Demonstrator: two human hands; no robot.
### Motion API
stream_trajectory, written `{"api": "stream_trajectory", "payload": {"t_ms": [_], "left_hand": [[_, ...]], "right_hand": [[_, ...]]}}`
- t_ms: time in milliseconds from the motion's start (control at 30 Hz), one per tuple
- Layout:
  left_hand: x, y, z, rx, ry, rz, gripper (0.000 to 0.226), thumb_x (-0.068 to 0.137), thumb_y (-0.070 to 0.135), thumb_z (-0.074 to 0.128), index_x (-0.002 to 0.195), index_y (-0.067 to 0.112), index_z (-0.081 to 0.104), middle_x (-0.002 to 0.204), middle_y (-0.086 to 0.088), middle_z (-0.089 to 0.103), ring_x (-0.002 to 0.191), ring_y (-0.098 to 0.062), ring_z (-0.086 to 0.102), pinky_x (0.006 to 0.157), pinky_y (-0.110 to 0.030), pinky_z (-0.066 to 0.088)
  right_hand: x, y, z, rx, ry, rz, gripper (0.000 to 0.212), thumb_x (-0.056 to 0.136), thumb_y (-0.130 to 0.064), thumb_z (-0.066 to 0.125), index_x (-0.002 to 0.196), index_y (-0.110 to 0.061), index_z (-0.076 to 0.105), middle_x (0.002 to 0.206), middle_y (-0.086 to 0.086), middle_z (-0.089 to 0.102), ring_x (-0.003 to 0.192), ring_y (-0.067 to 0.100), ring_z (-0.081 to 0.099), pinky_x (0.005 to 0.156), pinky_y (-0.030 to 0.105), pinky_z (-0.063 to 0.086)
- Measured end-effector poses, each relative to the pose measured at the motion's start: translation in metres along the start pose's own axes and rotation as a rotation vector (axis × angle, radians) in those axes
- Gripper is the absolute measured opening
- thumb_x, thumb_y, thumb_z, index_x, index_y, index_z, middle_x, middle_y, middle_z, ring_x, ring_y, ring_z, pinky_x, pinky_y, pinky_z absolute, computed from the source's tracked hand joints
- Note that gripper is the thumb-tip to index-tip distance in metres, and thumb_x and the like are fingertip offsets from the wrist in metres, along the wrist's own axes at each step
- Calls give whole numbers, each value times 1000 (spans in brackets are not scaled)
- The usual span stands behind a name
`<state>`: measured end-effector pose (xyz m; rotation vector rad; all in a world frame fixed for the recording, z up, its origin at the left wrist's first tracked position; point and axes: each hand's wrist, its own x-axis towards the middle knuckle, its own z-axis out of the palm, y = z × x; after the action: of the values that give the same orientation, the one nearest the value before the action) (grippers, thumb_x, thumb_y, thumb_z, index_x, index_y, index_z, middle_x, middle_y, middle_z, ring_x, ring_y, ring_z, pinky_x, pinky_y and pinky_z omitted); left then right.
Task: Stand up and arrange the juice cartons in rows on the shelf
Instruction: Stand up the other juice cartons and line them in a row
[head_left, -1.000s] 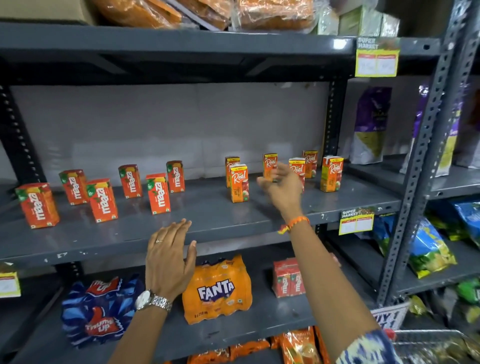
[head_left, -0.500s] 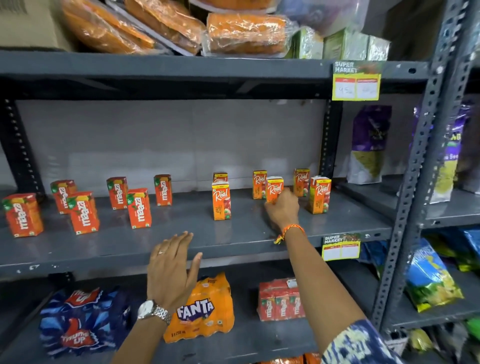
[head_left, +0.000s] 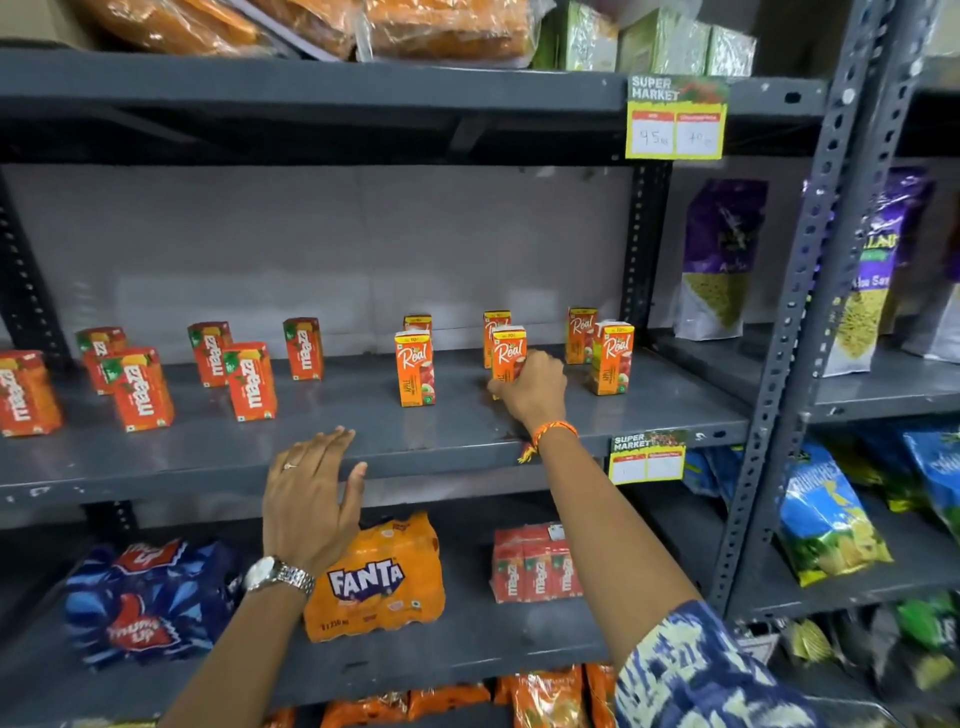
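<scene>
My right hand (head_left: 530, 387) grips the lower body of an upright Real carton (head_left: 508, 352) on the shelf (head_left: 415, 447) ahead, apparently by its stiff, light side panels, while my left hand (head_left: 306, 499) rests spread on the front edge, well left.

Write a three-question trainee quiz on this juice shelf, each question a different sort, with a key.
1. True or false: the right hand grips a Maaza carton.
2. Which hand rests open on the shelf edge? A) left B) right
3. Fill in: the orange pack on the lower shelf reads ____.

Key: 1. false, it grips a Real carton. 2. A, the left hand. 3. Fanta.
</scene>
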<state>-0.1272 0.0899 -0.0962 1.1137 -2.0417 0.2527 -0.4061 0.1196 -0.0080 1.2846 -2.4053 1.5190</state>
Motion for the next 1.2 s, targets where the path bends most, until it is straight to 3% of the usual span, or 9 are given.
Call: {"api": "stream_trajectory", "payload": {"t_ms": [267, 400, 500, 633, 700, 800, 900, 1000, 1200], "left_hand": [[-1, 1, -2, 0, -13, -3, 51, 95, 42, 39, 130, 12, 61, 131, -10, 64, 120, -30, 60, 105, -47, 38], [0, 1, -2, -2, -16, -9, 52, 95, 43, 38, 130, 12, 61, 131, -10, 65, 120, -30, 60, 106, -47, 38], [0, 0, 0, -3, -5, -3, 53, 95, 43, 38, 130, 11, 61, 129, -11, 65, 118, -31, 61, 105, -49, 40], [1, -2, 4, 2, -1, 12, 55, 95, 44, 37, 129, 10, 61, 129, -12, 66, 118, -32, 61, 103, -50, 40], [1, -2, 5, -2, 12, 12, 55, 94, 44, 37, 129, 9, 62, 128, -13, 66, 117, -33, 61, 103, -50, 40], [1, -1, 6, -10, 16, 6, 56, 94, 44, 37, 128, 8, 62, 127, -15, 66, 116, -35, 62, 102, -52, 40], [1, -1, 6, -5, 18, 7, 57, 94, 45, 36, 129, 8, 62, 127, -15, 66, 117, -35, 61, 102, -52, 40], [2, -2, 6, -4, 17, 14, 58, 94, 46, 35, 129, 7, 62, 127, -15, 66, 117, -35, 61, 103, -52, 40], [1, -4, 7, 5, 5, 17, 57, 95, 45, 35, 131, 10, 60, 131, -12, 64, 121, -33, 59, 106, -50, 37]], "right_hand": [[-2, -1, 0, 12, -11, 1, 48, 72, -35, 84, 106, -5, 67, 112, 13, 70, 101, 29, 68, 84, 37, 54], [-4, -1, -7, 16, -11, 7, 67, 64, -45, 86, 112, -5, 60, 113, 12, 66, 105, 27, 63, 88, 39, 53], [-6, 7, -36, 176, 122, 6, 78, 61, -51, 87, 114, -2, 57, 103, 5, 61, 98, 21, 59, 83, 34, 49], [9, 38, -76, 286, 478, 137, 85, 57, -29, 91, 126, -2, 49, 124, 16, 57, 116, 32, 54, 99, 37, 44], [25, 54, -83, 179, 423, 237, 92, 55, -23, 93, 128, 3, 43, 131, 22, 51, 125, 38, 48, 106, 43, 41], [47, 70, -80, 86, 209, 316, 97, 53, -22, 95, 130, 4, 41, 134, 21, 52, 128, 37, 49, 107, 43, 44], [58, 77, -71, 25, 92, 313, 75, 61, -24, 91, 123, -2, 54, 127, 16, 62, 119, 34, 59, 95, 36, 49], [60, 81, -63, -39, 95, 280, 60, 63, -28, 89, 113, -6, 65, 116, 14, 68, 107, 32, 65, 86, 32, 50], [59, 86, -60, -30, 81, 247, 66, 61, -31, 91, 115, -6, 61, 114, 14, 66, 105, 31, 64, 88, 37, 51]]}}
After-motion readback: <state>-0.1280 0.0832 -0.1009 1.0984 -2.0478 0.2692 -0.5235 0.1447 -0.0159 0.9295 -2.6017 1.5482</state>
